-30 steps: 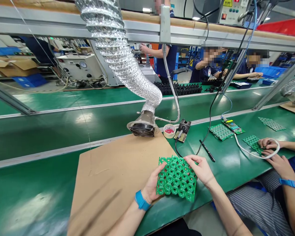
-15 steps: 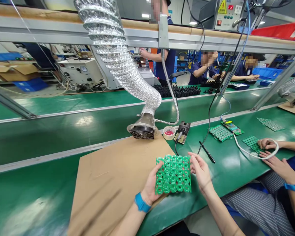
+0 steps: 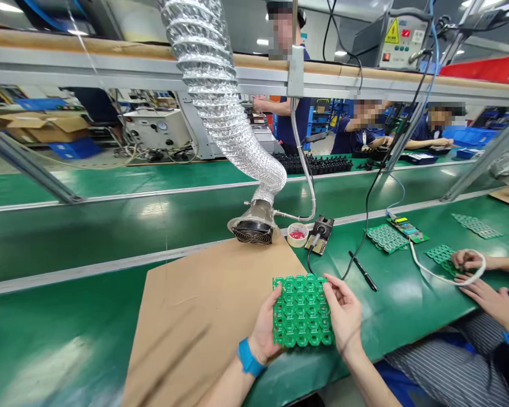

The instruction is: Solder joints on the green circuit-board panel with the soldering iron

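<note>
A green panel of small circuit boards (image 3: 303, 311) is held up over the front edge of the cardboard sheet (image 3: 203, 299). My left hand (image 3: 266, 322), with a blue band on the wrist, grips the panel's left side, thumb on its face. At the upper right edge, my right hand (image 3: 343, 308) pinches the same panel between thumb and fingers. The fingers behind the panel are hidden.
A fume duct (image 3: 254, 226) hangs over the cardboard. Behind the panel are a tub of red bits (image 3: 297, 234), a soldering iron holder (image 3: 321, 233) and a black pen (image 3: 363, 271). More circuit board panels (image 3: 385, 238) lie right, near a co-worker's hands (image 3: 479, 277).
My right hand has closed onto the panel's upper right edge, where its fingers were beside it before. The whole view has shifted slightly.
</note>
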`<action>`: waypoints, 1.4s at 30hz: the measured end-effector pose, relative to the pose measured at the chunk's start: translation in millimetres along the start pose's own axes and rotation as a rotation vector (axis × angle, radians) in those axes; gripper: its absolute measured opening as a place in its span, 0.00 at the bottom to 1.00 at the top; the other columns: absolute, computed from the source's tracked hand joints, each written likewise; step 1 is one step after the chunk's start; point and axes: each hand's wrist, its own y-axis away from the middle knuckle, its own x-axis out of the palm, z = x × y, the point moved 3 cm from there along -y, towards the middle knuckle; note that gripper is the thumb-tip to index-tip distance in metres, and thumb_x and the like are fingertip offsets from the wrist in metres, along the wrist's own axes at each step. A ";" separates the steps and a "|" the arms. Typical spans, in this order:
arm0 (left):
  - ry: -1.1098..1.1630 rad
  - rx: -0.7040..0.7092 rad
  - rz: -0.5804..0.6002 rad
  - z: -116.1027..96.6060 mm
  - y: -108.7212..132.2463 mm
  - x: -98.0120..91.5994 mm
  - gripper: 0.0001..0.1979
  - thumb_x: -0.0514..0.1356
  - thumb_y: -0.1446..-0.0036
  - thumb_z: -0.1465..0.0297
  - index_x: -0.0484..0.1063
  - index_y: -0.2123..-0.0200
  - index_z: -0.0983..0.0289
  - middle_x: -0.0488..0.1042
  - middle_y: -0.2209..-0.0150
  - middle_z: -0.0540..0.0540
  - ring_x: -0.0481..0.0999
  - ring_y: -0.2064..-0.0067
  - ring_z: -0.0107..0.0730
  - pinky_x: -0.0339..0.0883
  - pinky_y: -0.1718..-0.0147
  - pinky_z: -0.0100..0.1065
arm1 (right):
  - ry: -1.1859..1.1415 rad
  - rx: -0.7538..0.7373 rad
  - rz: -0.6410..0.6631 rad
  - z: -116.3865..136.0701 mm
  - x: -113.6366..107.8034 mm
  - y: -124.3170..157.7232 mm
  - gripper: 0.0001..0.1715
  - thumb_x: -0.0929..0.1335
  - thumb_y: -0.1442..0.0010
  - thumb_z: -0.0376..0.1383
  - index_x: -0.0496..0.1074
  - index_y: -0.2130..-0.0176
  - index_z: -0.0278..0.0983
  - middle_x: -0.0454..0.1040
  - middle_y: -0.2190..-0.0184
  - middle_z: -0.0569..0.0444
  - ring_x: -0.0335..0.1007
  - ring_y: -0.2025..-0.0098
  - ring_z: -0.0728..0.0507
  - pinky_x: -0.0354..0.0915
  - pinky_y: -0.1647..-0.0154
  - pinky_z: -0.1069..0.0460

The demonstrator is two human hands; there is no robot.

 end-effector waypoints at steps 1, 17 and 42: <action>0.007 -0.008 0.018 -0.1 0.1 0.1 0.26 0.55 0.35 0.54 0.78 0.51 0.71 0.80 0.53 0.65 0.74 0.43 0.52 0.55 0.36 0.53 | -0.001 0.004 -0.006 0.1 1.2 0.7 0.25 0.74 0.45 0.49 0.78 0.54 0.37 0.76 0.65 0.51 0.68 0.64 0.45 0.65 0.63 0.51; 0.022 0.010 0.092 -2.1 -0.3 1.2 0.30 0.52 0.34 0.51 0.76 0.48 0.70 0.77 0.48 0.66 0.70 0.39 0.54 0.49 0.34 0.55 | 0.034 -0.054 0.014 7.9 6.7 7.6 0.20 0.73 0.42 0.47 0.80 0.53 0.39 0.76 0.55 0.49 0.70 0.58 0.44 0.64 0.63 0.51; 0.033 0.037 -0.019 -0.4 -2.6 2.3 0.33 0.55 0.37 0.49 0.71 0.43 0.71 0.75 0.45 0.67 0.69 0.38 0.56 0.51 0.34 0.56 | -0.070 0.174 -0.006 -3.3 14.8 -3.7 0.27 0.77 0.50 0.49 0.80 0.53 0.38 0.79 0.58 0.49 0.72 0.58 0.42 0.66 0.56 0.48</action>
